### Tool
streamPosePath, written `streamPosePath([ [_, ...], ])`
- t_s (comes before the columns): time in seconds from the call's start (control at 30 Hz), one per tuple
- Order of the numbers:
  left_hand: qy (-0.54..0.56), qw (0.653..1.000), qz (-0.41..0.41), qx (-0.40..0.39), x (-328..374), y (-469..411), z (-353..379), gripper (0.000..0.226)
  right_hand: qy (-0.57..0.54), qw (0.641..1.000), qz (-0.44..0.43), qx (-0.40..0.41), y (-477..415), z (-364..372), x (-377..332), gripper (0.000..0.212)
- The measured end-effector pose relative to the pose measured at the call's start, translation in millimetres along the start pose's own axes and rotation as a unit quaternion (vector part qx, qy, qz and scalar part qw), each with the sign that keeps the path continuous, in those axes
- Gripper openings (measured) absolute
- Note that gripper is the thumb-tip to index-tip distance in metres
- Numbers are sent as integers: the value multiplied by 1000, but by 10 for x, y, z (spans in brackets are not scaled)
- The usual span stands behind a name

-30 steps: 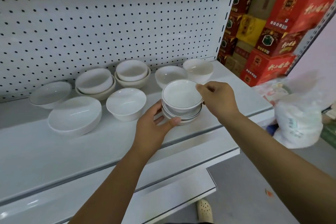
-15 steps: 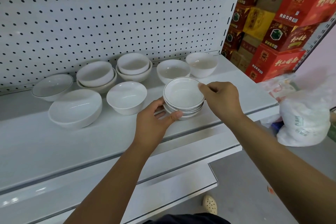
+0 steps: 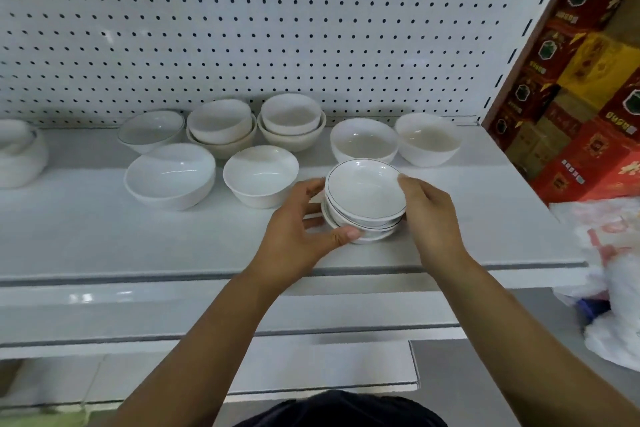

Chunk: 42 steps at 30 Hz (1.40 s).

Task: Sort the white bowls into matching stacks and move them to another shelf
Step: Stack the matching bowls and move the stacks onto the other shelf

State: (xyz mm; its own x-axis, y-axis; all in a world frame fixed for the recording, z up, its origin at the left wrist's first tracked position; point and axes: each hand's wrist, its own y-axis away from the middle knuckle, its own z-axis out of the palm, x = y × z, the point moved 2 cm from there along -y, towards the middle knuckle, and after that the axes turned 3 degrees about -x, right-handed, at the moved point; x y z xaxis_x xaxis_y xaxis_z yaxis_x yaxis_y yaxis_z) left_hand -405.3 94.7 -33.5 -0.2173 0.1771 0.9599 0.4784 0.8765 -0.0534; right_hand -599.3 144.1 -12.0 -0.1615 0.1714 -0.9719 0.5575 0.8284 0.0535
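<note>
A small stack of shallow white bowls with dark rim lines (image 3: 365, 194) sits near the front of the white shelf (image 3: 485, 218). My left hand (image 3: 301, 236) grips the stack's left side, thumb under its front rim. My right hand (image 3: 429, 215) holds the right side, fingers curled over the rim. Behind stand more white bowls: two nested pairs (image 3: 221, 130) (image 3: 292, 121), single deep bowls (image 3: 363, 144) (image 3: 427, 139) (image 3: 261, 175) (image 3: 169, 175), and one rim-lined bowl (image 3: 150, 130).
A white pegboard wall (image 3: 242, 28) backs the shelf. Another white stack (image 3: 20, 156) sits at the far left. Red and yellow cartons (image 3: 581, 80) are piled to the right, with white plastic bags (image 3: 613, 288) on the floor. Lower shelves (image 3: 242, 308) jut out below.
The view has swung left and down, showing more of the shelf's left end. Both hands stay on the rim-lined stack, the right hand's fingers now wrapping its side more closely.
</note>
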Motion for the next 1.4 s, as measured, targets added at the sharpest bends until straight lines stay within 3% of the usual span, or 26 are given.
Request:
streamPosePath([
  [0.33, -2, 990, -20, 141, 117, 260, 220, 83, -155, 979, 80, -102, -3, 205, 63, 38],
  [0.53, 8, 967, -31, 251, 184, 702, 165, 81, -183, 949, 95, -237, 156, 424, -46, 36],
  [0.7, -19, 944, -28, 329, 239, 1199, -117, 101, -193, 910, 94, -355, 465, 789, -247, 37],
  [0.83, -22, 931, -24, 364, 213, 1500, -442, 93, -175, 888, 81, -417, 727, 1190, -364, 40],
  [1.03, -31, 928, -25, 370, 99, 1706, -1169, 87, -181, 879, 86, -433, 982, 1890, -606, 39],
  [1.4, -35, 956, -6, 291, -296, 1639, -2777, 79, -216, 914, 82, -332, 1237, 3288, -905, 38],
])
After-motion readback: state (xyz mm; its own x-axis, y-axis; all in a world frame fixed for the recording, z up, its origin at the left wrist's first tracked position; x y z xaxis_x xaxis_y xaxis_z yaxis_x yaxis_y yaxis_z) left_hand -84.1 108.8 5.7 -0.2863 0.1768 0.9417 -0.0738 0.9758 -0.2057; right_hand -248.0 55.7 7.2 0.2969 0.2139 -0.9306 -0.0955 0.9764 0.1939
